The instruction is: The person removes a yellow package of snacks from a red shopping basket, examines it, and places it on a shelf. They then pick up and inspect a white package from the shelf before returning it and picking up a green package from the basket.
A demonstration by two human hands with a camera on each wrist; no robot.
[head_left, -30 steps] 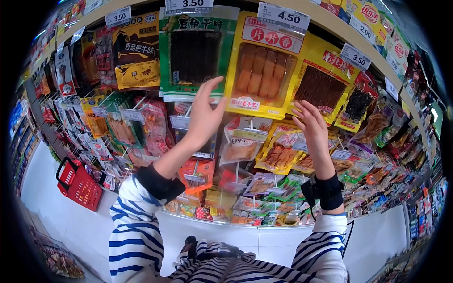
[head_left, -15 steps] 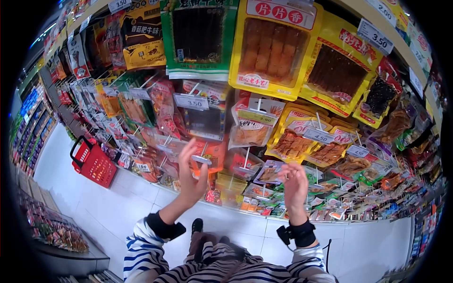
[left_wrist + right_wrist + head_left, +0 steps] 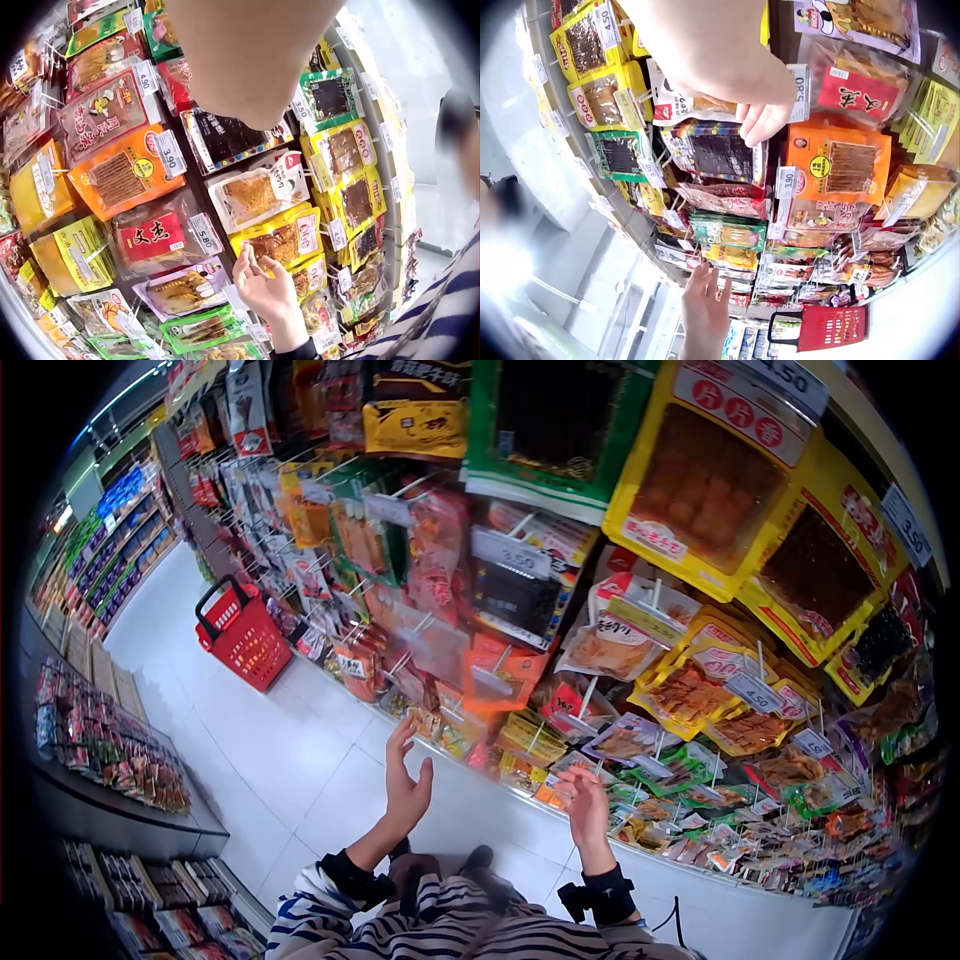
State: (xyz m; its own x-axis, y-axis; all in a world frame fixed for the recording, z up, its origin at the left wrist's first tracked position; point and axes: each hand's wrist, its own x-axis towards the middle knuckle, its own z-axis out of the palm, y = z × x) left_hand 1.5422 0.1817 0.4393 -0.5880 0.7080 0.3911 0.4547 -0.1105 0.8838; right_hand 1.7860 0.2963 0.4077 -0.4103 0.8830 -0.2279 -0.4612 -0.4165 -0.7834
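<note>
My left hand (image 3: 408, 790) is held up in front of my body, its fingers loosely extended and nothing in them. To its right is my right hand (image 3: 585, 805), also holding nothing, with fingers relaxed and slightly bent. In the head view it overlaps the lower rows of hanging snack packs. Above the hands hang an orange pack (image 3: 500, 672), a dark pack (image 3: 515, 600) and a clear pack with a red label (image 3: 570, 702). Higher up are a big yellow pack (image 3: 700, 480) and a green pack (image 3: 555, 430).
A red shopping basket (image 3: 245, 640) with a black handle stands on the white tiled floor (image 3: 310, 760) at the left, close to the rack. Price tags (image 3: 755, 692) stick out on the hooks. A low shelf with packs (image 3: 110, 750) lines the aisle's other side.
Both hands have come down and back from the big yellow pack, away from the upper row. The head view has swung left and down, bringing more floor and the basket into sight.
</note>
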